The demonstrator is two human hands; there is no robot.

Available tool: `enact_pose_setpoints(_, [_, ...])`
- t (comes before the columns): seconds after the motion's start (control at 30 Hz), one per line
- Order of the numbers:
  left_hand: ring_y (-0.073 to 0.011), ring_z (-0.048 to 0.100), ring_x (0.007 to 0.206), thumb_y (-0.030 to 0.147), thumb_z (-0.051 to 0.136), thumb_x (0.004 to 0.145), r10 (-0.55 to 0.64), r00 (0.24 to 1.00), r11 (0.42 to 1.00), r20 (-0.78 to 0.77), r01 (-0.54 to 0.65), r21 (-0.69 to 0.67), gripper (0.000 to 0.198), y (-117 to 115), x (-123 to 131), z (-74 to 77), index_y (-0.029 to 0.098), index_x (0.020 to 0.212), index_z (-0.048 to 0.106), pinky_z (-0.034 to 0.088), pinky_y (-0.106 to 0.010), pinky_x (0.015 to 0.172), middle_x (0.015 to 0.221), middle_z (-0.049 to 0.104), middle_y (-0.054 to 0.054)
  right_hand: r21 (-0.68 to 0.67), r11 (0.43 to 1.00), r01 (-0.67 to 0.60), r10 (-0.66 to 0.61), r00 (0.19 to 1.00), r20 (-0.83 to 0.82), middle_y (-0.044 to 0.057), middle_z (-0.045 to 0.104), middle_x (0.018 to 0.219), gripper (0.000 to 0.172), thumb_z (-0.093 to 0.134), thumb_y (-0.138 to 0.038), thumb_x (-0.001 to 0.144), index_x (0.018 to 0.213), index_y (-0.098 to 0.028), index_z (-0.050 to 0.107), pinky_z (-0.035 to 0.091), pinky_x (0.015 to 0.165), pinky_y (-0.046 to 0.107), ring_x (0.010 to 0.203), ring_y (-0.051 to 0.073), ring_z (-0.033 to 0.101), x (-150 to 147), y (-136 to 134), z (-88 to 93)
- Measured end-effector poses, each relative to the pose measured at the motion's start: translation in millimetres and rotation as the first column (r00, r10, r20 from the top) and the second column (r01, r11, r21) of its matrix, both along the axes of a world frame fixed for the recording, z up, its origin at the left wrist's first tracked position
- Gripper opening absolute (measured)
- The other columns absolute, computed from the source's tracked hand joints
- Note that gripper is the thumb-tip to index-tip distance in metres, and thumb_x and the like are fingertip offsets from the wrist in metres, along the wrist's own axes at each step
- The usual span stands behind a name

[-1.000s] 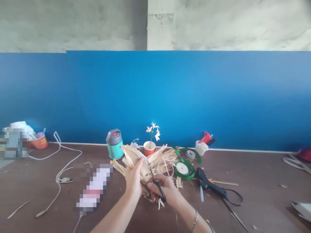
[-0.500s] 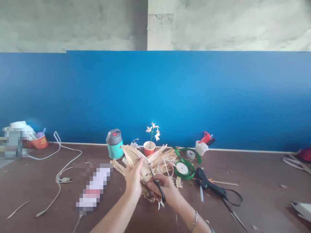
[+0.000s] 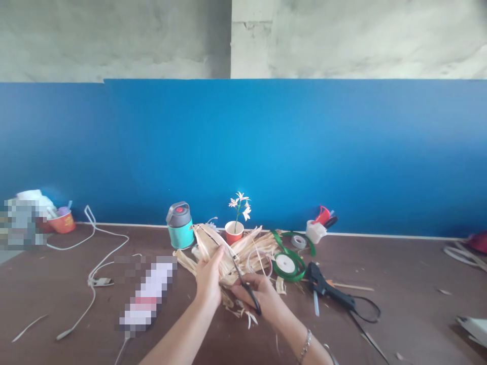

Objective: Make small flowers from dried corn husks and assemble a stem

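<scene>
My left hand is closed on a pale, dry corn husk, thumb on top, and holds it up over the table. In my right hand are black-handled scissors, their blades reaching up to the husk by my left thumb. Whether the blades are parted I cannot tell. Behind and to the right lies a heap of more husks. Small cut scraps are scattered on the table below my hands. Just beyond the heap, a paper cup holds a stem with several pale husk-like flowers.
A spool of green ribbon, a tape roll and a black glue gun lie to the right. On the left are a teal flask, a blurred-out power strip and white cables. A blue partition stands behind.
The held husk has shifted slightly to the right and turned a little more upright. Both hands have barely moved.
</scene>
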State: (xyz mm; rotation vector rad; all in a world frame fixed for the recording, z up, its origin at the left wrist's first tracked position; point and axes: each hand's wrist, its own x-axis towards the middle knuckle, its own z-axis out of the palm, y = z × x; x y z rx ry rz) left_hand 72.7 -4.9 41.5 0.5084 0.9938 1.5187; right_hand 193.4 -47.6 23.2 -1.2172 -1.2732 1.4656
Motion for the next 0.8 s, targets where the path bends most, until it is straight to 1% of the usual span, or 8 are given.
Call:
enact_pose_setpoints(0.13, [-0.0104, 0.052, 0.039, 0.033, 0.081, 0.056, 0.003, 1.000, 1.000, 0.002, -0.003, -0.002, 0.033, 1.7, -0.9, -0.4, 0.015, 0.079, 0.065, 0.036, -0.020, 0.039, 0.047, 0.057, 0.005, 0.000, 1.000, -0.002, 0.002, 1.000, 0.017, -0.007, 0.046, 0.037, 0.036, 0.077, -0.044, 0.060, 0.071, -0.012, 0.063, 0.022, 0.034, 0.017, 0.033, 0.005, 0.034, 1.1, -0.7, 1.7])
enact_pose_setpoints(0.27, [-0.0058, 0.038, 0.030, 0.033, 0.082, 0.055, 0.024, 1.000, 1.000, -0.012, -0.024, -0.009, 0.030, 1.8, -2.1, 1.5, 0.014, 0.068, 0.061, 0.027, -0.018, 0.034, 0.035, 0.041, 0.011, -0.001, 1.000, -0.007, 0.007, 1.000, 0.030, -0.007, 0.046, 0.037, 0.035, 0.077, -0.043, 0.059, 0.070, -0.013, 0.062, 0.023, 0.034, 0.016, 0.033, 0.004, 0.035, 2.0, -1.3, 3.6])
enact_pose_setpoints(0.3, [-0.0061, 0.039, 0.030, 0.033, 0.082, 0.055, 0.018, 1.000, 1.000, -0.007, -0.018, -0.010, 0.031, 2.0, -2.5, 1.7, 0.014, 0.068, 0.061, 0.029, -0.019, 0.034, 0.035, 0.042, 0.011, -0.002, 1.000, -0.009, 0.009, 0.999, 0.031, -0.007, 0.046, 0.037, 0.036, 0.077, -0.043, 0.059, 0.070, -0.013, 0.062, 0.023, 0.034, 0.016, 0.033, 0.004, 0.035, 2.2, -1.4, 4.0])
enact_pose_setpoints(0.4, [-0.0121, 0.056, 0.043, 0.033, 0.082, 0.055, -0.023, 1.000, 1.000, 0.012, 0.023, -0.009, 0.035, 3.5, -4.0, 0.8, 0.013, 0.079, 0.065, 0.042, -0.021, 0.043, 0.050, 0.061, 0.003, -0.006, 1.000, -0.020, 0.020, 0.999, 0.033, -0.007, 0.046, 0.036, 0.035, 0.077, -0.043, 0.059, 0.069, -0.013, 0.062, 0.022, 0.033, 0.016, 0.032, 0.004, 0.034, 2.6, -1.0, 4.5])
enact_pose_setpoints(0.47, [-0.0166, 0.064, 0.056, 0.033, 0.082, 0.056, -0.046, 0.999, 0.999, 0.001, 0.046, -0.002, 0.040, 5.3, -5.3, -1.3, 0.013, 0.088, 0.067, 0.048, -0.024, 0.051, 0.063, 0.068, -0.002, -0.016, 1.000, -0.027, 0.027, 0.999, 0.034, -0.007, 0.046, 0.036, 0.036, 0.076, -0.044, 0.059, 0.069, -0.013, 0.062, 0.021, 0.032, 0.016, 0.031, 0.004, 0.034, 2.9, -0.4, 5.0])
enact_pose_setpoints(0.57, [-0.0195, 0.067, 0.065, 0.035, 0.081, 0.058, -0.067, 0.997, 0.998, -0.027, 0.068, 0.010, 0.044, 8.2, -7.3, -4.8, 0.013, 0.094, 0.068, 0.050, -0.025, 0.057, 0.070, 0.071, -0.004, -0.022, 0.999, -0.034, 0.035, 0.999, 0.037, -0.008, 0.045, 0.035, 0.036, 0.077, -0.045, 0.058, 0.069, -0.014, 0.061, 0.021, 0.032, 0.017, 0.031, 0.004, 0.033, 3.8, -0.2, 7.1])
enact_pose_setpoints(0.67, [-0.0197, 0.068, 0.064, 0.035, 0.082, 0.057, -0.084, 0.996, 0.996, -0.042, 0.084, 0.007, 0.047, 9.3, -8.9, -4.8, 0.013, 0.096, 0.068, 0.050, -0.025, 0.055, 0.069, 0.072, -0.005, -0.035, 0.999, -0.029, 0.031, 0.998, 0.057, -0.008, 0.046, 0.036, 0.037, 0.077, -0.045, 0.058, 0.068, -0.014, 0.061, 0.022, 0.032, 0.017, 0.031, 0.004, 0.032, 4.7, -1.2, 10.8])
enact_pose_setpoints(0.8, [-0.0209, 0.068, 0.062, 0.035, 0.081, 0.058, -0.110, 0.993, 0.994, -0.040, 0.111, 0.008, 0.049, 8.2, -10.0, 0.6, 0.011, 0.098, 0.068, 0.051, -0.027, 0.055, 0.070, 0.073, -0.007, -0.045, 0.998, -0.050, 0.053, 0.995, 0.081, -0.008, 0.045, 0.035, 0.038, 0.074, -0.048, 0.061, 0.068, -0.014, 0.060, 0.021, 0.032, 0.017, 0.030, 0.004, 0.033, 5.5, -1.6, 14.2])
